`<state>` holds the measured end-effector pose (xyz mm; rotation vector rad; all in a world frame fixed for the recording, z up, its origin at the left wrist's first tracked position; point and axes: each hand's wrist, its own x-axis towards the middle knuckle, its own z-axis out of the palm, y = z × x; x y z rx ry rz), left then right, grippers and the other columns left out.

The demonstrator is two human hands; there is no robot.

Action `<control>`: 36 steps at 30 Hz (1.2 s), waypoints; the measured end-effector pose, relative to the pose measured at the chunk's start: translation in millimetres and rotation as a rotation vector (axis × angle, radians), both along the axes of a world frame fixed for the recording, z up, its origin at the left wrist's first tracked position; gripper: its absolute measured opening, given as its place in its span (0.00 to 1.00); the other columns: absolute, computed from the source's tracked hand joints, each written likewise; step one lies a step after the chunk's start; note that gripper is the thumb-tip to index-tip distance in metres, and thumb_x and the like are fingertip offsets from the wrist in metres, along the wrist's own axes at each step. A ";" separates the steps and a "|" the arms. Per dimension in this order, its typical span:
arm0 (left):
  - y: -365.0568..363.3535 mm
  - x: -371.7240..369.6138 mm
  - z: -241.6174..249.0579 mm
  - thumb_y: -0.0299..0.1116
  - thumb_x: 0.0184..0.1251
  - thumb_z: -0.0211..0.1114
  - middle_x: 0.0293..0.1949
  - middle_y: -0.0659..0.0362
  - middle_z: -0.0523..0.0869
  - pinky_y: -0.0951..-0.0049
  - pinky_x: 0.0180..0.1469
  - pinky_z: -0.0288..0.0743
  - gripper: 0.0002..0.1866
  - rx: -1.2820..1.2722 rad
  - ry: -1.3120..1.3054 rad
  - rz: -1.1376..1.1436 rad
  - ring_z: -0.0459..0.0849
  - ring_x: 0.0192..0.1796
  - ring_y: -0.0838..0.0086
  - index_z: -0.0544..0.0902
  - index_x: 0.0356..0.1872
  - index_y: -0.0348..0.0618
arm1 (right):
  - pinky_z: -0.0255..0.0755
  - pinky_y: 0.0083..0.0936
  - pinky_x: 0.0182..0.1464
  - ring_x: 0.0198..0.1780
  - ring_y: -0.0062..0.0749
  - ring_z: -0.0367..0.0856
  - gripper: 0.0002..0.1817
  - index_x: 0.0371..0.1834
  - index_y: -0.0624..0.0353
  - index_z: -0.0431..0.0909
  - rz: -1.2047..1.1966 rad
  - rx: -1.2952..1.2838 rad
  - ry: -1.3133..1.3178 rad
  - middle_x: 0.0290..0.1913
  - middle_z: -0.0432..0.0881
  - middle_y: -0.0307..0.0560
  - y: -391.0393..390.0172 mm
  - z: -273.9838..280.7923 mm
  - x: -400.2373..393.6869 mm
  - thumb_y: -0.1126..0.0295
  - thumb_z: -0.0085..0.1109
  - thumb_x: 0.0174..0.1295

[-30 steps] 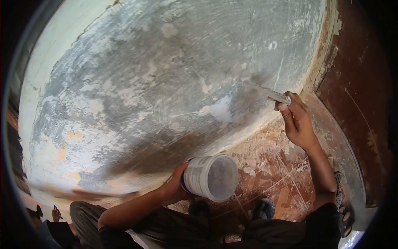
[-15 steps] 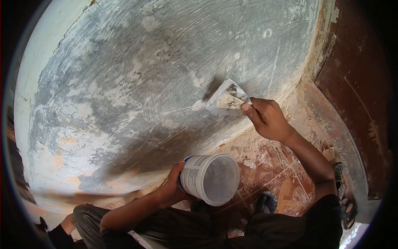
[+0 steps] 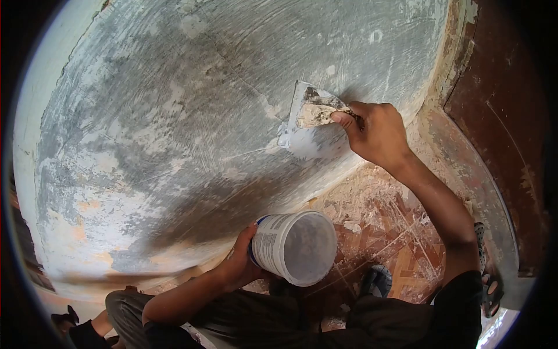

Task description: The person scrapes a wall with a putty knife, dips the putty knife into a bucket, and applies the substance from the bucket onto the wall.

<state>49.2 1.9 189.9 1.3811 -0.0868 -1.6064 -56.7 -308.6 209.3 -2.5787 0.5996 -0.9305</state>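
My right hand is closed on the handle end of a putty knife, its wide blade smeared with pale and dark filler. The blade lies against the grey, scraped wall, with a whitish smear beside its lower corner. My left hand grips a white plastic bucket by its base and side. The bucket is tilted, its mouth turned toward the right, and pale residue coats the inside. Its printed label faces up.
Dusty brown patterned floor tiles with crumbled plaster lie below the wall. A dark red panel stands at the right. My shoe rests on the floor, and sandals lie farther right. Another person's arm shows at the lower left.
My right hand and the putty knife have moved up along the wall, and the blade has turned more upright. The left hand and bucket have hardly moved.
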 end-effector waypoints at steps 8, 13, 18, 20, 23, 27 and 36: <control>3.5 -4.1 6.8 0.70 0.74 0.31 0.72 0.51 0.68 0.47 0.65 0.68 0.42 0.012 -0.012 0.008 0.70 0.71 0.53 0.59 0.77 0.53 | 0.78 0.36 0.30 0.29 0.45 0.87 0.12 0.50 0.68 0.76 0.164 0.215 0.009 0.25 0.84 0.54 -22.2 -6.0 -61.7 0.72 0.56 0.67; 3.1 0.2 -1.2 0.73 0.72 0.29 0.73 0.52 0.67 0.43 0.65 0.65 0.43 -0.018 0.000 -0.031 0.68 0.72 0.52 0.58 0.78 0.55 | 0.75 0.37 0.30 0.26 0.45 0.84 0.08 0.44 0.66 0.73 0.226 0.000 0.120 0.26 0.82 0.55 10.3 -0.9 -52.9 0.71 0.56 0.70; -5.0 -12.8 11.0 0.74 0.71 0.28 0.74 0.52 0.65 0.39 0.68 0.60 0.45 0.030 0.017 -0.040 0.64 0.74 0.51 0.57 0.78 0.55 | 0.73 0.39 0.23 0.20 0.46 0.82 0.14 0.33 0.59 0.77 0.204 -0.265 0.132 0.18 0.80 0.51 38.8 2.3 -6.9 0.59 0.57 0.69; -4.9 -13.8 14.9 0.74 0.71 0.28 0.75 0.53 0.64 0.40 0.70 0.59 0.45 0.066 0.018 -0.052 0.63 0.75 0.51 0.56 0.78 0.55 | 0.74 0.38 0.22 0.16 0.44 0.80 0.17 0.29 0.57 0.79 0.175 -0.354 0.052 0.14 0.78 0.48 40.6 -5.2 11.5 0.55 0.58 0.67; -0.8 -11.3 9.6 0.73 0.71 0.28 0.75 0.53 0.64 0.40 0.68 0.62 0.44 0.043 0.024 -0.031 0.64 0.75 0.51 0.57 0.78 0.54 | 0.74 0.37 0.22 0.17 0.43 0.81 0.19 0.28 0.57 0.79 0.172 -0.406 0.045 0.15 0.79 0.48 34.7 0.6 21.0 0.53 0.59 0.66; 9.2 -3.8 -0.9 0.72 0.72 0.29 0.74 0.52 0.64 0.41 0.66 0.66 0.43 -0.004 -0.007 -0.015 0.65 0.74 0.51 0.57 0.78 0.53 | 0.71 0.31 0.20 0.13 0.36 0.77 0.20 0.27 0.55 0.80 0.108 -0.510 0.030 0.14 0.77 0.43 15.5 17.5 17.6 0.50 0.57 0.66; 7.1 -7.2 14.9 0.71 0.72 0.26 0.72 0.52 0.67 0.45 0.60 0.71 0.43 0.018 -0.083 -0.028 0.69 0.72 0.53 0.58 0.77 0.54 | 0.68 0.24 0.19 0.11 0.19 0.71 0.19 0.26 0.52 0.83 -0.062 -0.404 0.011 0.11 0.76 0.34 -33.2 21.8 -29.7 0.49 0.60 0.67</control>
